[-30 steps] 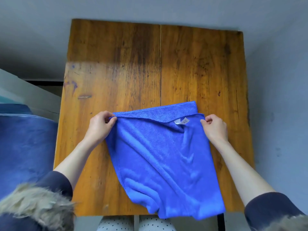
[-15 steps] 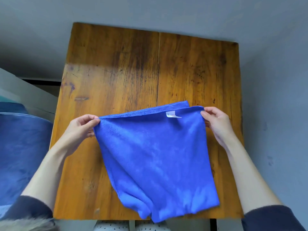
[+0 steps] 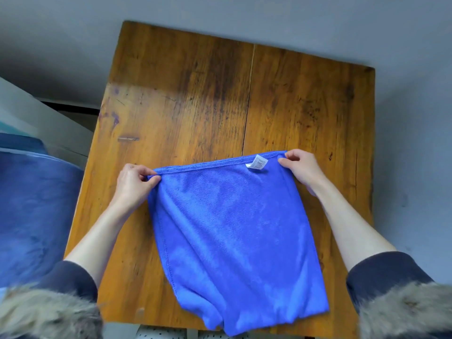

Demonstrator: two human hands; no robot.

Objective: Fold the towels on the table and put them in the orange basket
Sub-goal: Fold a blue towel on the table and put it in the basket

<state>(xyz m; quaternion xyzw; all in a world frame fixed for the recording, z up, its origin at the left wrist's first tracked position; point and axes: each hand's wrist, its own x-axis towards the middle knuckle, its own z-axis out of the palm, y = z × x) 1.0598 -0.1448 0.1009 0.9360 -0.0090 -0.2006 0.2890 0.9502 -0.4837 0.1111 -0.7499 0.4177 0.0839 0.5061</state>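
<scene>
- Your worn wooden table (image 3: pixel 195 99) stands against a grey wall
- The blue towel (image 3: pixel 234 236), doubled over, lies on the near half, its fold overhanging the near edge
- Your left hand (image 3: pixel 133 184) pinches its far-left corner
- Your right hand (image 3: pixel 302 168) pinches the far-right corner, beside the white label (image 3: pixel 257 163)

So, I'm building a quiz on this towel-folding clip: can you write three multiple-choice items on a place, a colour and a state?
1. Where is the white tag?
A. near the right hand
B. near the left hand
C. at the near edge

2. What colour is the towel?
A. green
B. blue
C. red

3. How is the towel held?
A. one hand
B. lying untouched
C. both hands pinch its far corners

Answers: A, the tag sits by the right hand; B, the towel is blue; C, the left hand pinches too.
</scene>
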